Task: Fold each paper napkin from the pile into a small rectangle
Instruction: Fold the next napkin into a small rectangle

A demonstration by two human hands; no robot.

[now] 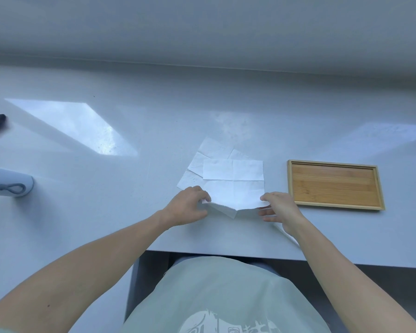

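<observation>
Midway through a fold, by the look of it: top napkin (233, 188) on the pile (202, 162) in the middle of the table (106, 212), just left of the wooden tray (334, 185), far edge already doubled back, near edge lifted off the surface and sagging in the centre. Next, probably: carry that near edge away from the body, lay it flat, press the crease. Left hand (186, 207) knuckles up, fingers curled, pinching the near left corner. Right hand (280, 209) thumb and forefinger pinching the near right corner, other fingers spread loose below. Both forearms reaching in from the table's near edge.
</observation>
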